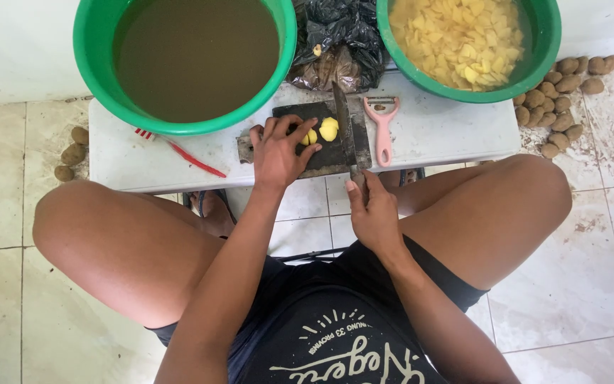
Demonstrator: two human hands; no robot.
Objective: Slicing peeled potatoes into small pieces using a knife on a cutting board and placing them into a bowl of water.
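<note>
A dark cutting board [321, 153] lies on a low white table [435, 131]. On the board sit peeled yellow potato pieces [328, 129]. My left hand [276, 151] presses down on the piece nearest it, fingers spread over the board. Gripped in my right hand [371, 213] is a knife [342, 121], its blade lying across the board just right of the potato pieces.
A pink peeler [382, 128] lies right of the board. A green basin of murky water [186, 60] and a green basin of cut potato [463, 43] stand behind, a black bag [335, 35] between them. Unpeeled potatoes [559, 96] lie on the tiled floor. My bare knees flank the table.
</note>
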